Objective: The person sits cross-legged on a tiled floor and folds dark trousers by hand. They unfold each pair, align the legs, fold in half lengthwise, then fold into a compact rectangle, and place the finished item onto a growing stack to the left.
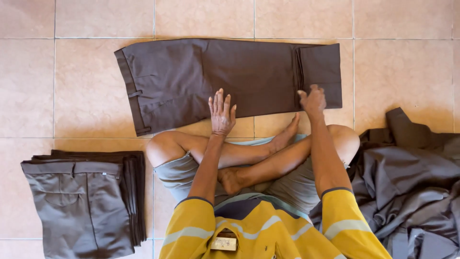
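Observation:
A pair of dark brown trousers (249,72) lies flat on the tiled floor in front of me, waistband to the left, leg ends folded back at the right. My left hand (221,114) rests flat with fingers spread on the trousers' near edge at the middle. My right hand (312,100) pinches the near edge of the folded-back leg end. I sit cross-legged, bare feet between my arms.
A stack of folded grey and brown trousers (84,201) sits on the floor at my left. A loose heap of grey garments (412,182) lies at my right. Beige floor tiles (86,86) surround everything.

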